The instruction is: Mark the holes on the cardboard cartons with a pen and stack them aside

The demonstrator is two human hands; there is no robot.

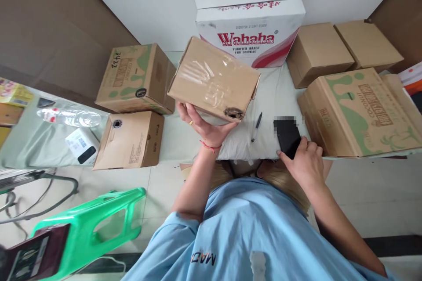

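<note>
My left hand (208, 128) grips a small cardboard box (216, 77) from its near side, and the box is tilted. Clear tape runs over the box's face, and a dark, ragged round hole shows at its lower right corner. My right hand (306, 162) is closed round the lower end of a black phone (287, 138) at the table's near edge, thumb on one side and fingers on the other. Part of the phone is pixelated. A dark pen (256, 126) lies on the cloth between the box and the phone.
Coconut cartons stand left (128, 77) and right (365, 114), with a smaller box (130, 140) at front left. A white Wahaha carton (250, 35) and plain boxes (319, 50) are behind. A plastic bottle (72, 116) lies at left; a green stool (89, 224) stands below.
</note>
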